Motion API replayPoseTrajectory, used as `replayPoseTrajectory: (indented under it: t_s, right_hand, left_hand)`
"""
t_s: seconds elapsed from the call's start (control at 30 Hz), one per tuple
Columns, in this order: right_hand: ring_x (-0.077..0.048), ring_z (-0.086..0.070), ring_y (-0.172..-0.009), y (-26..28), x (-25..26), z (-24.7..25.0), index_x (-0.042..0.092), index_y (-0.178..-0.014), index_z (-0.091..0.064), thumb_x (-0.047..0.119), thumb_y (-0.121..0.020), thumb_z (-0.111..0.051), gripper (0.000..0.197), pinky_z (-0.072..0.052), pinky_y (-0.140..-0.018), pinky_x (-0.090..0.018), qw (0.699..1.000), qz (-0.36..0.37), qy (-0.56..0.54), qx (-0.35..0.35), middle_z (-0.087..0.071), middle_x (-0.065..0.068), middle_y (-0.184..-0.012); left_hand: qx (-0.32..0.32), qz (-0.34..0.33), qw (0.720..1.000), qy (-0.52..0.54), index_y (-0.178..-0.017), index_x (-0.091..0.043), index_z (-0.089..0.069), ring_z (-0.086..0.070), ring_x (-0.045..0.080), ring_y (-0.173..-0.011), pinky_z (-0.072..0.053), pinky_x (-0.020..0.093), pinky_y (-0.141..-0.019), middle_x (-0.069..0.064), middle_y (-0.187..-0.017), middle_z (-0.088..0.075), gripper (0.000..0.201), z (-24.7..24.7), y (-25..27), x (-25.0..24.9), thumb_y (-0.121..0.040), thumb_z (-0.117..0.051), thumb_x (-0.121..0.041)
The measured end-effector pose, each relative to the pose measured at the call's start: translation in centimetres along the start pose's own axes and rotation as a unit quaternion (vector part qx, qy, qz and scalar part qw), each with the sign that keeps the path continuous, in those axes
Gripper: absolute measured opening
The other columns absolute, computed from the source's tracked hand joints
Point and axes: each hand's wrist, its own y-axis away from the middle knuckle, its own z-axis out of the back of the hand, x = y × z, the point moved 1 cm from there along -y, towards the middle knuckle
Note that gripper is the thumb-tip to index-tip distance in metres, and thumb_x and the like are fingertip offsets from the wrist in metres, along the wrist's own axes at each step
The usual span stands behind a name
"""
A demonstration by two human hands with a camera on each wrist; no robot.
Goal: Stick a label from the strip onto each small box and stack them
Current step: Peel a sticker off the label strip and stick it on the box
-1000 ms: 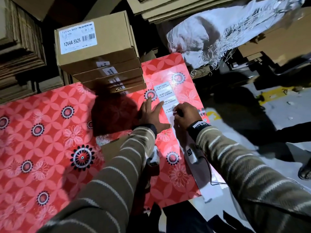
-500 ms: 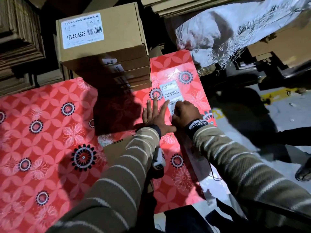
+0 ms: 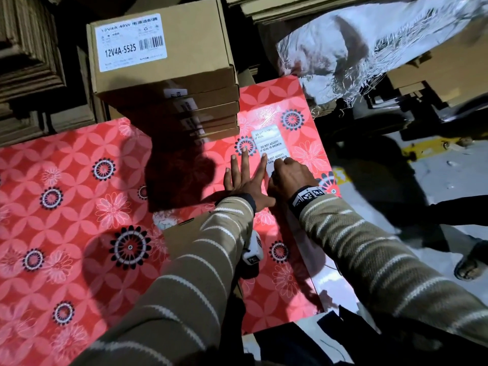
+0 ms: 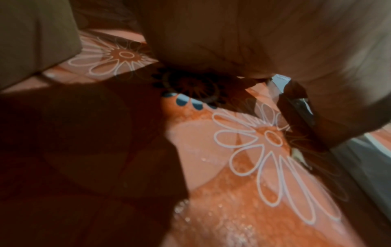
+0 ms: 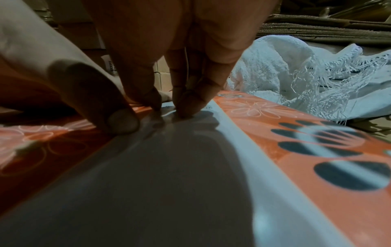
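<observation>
A white label strip [image 3: 269, 143] printed "DO NOT ACCEPT IF SEAL IS BROKEN" lies on the red flowered cloth [image 3: 79, 207]. My right hand [image 3: 286, 174] is curled over the strip's near labels, and its fingertips [image 5: 182, 112] pinch at a label edge on the strip [image 5: 169, 167]. My left hand [image 3: 244, 178] lies flat beside it with fingers spread, the index finger touching the strip's left edge. Several labelled brown boxes [image 3: 163, 75] stand stacked at the back. Another brown box [image 3: 179, 231] lies half hidden under my left forearm.
A white woven sack [image 3: 369, 48] lies at the back right, past the cloth's edge. Flat cardboard sheets [image 3: 26, 62] are piled at the back left. Someone's sandalled foot [image 3: 472, 262] stands on the floor to the right.
My right hand has crept a little farther up the strip and now covers part of the third label. My left hand stays flat with its fingers spread wider.
</observation>
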Motion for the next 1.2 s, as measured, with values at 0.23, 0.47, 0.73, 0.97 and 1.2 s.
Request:
replayPoseTrajectory:
  t_s: [0.23, 0.47, 0.73, 0.97, 1.2]
  right_hand:
    - [-0.038, -0.065, -0.081, -0.2, -0.6, 0.5, 0.003, -0.101, -0.059, 0.016, -0.083, -0.066, 0.023, -0.043, -0.062, -0.033, 1.0, -0.001, -0.01, 0.018, -0.063, -0.017, -0.094]
    - [-0.039, -0.062, -0.083, -0.2, -1.2, 0.2, 0.008, -0.098, -0.059, 0.034, -0.082, -0.062, 0.031, -0.048, -0.068, -0.038, 0.999, 0.014, -0.019, 0.025, -0.061, -0.015, -0.095]
    - [-0.042, -0.064, -0.085, -0.1, -0.7, 0.0, 0.003, -0.099, -0.059, 0.026, -0.086, -0.06, 0.026, -0.037, -0.063, -0.033, 1.0, 0.017, 0.013, 0.008, -0.062, -0.018, -0.096]
    - [-0.038, -0.066, -0.091, -0.5, -0.5, 0.3, 0.003, -0.107, -0.06, 0.021, -0.087, -0.063, 0.028, -0.045, -0.069, -0.035, 0.998, 0.034, 0.035, 0.044, -0.062, -0.016, -0.099]
    - [-0.038, -0.065, -0.092, -0.2, -0.5, 0.3, 0.002, -0.109, -0.058, 0.019, -0.089, -0.063, 0.026, -0.046, -0.07, -0.036, 0.996, 0.049, 0.05, 0.049, -0.061, -0.016, -0.101]
  left_hand:
    - [0.002, -0.012, 1.0, 0.017, -0.145, -0.058, 0.018, 0.047, 0.024, -0.136, 0.016, 0.051, -0.116, -0.004, -0.152, 0.046, 0.128, 0.2, 0.2, 0.1, -0.054, -0.072, -0.056]
    - [-0.004, -0.014, 1.0, 0.02, -0.144, -0.059, 0.019, 0.048, 0.024, -0.136, 0.017, 0.048, -0.116, -0.003, -0.153, 0.044, 0.129, 0.2, 0.3, 0.1, -0.052, -0.071, -0.063]
    - [-0.007, -0.012, 1.0, 0.008, -0.146, -0.057, 0.017, 0.046, 0.024, -0.137, 0.013, 0.051, -0.117, -0.003, -0.153, 0.044, 0.127, 0.3, 0.4, -0.1, -0.054, -0.07, -0.061]
    - [-0.002, -0.01, 1.0, 0.007, -0.145, -0.058, 0.018, 0.046, 0.024, -0.137, 0.016, 0.048, -0.116, -0.004, -0.153, 0.045, 0.127, 0.2, 0.2, 0.0, -0.056, -0.072, -0.057]
    - [-0.001, -0.01, 1.0, 0.01, -0.146, -0.058, 0.016, 0.046, 0.025, -0.137, 0.016, 0.048, -0.116, -0.003, -0.153, 0.044, 0.126, 0.4, 0.2, 0.0, -0.057, -0.073, -0.055]
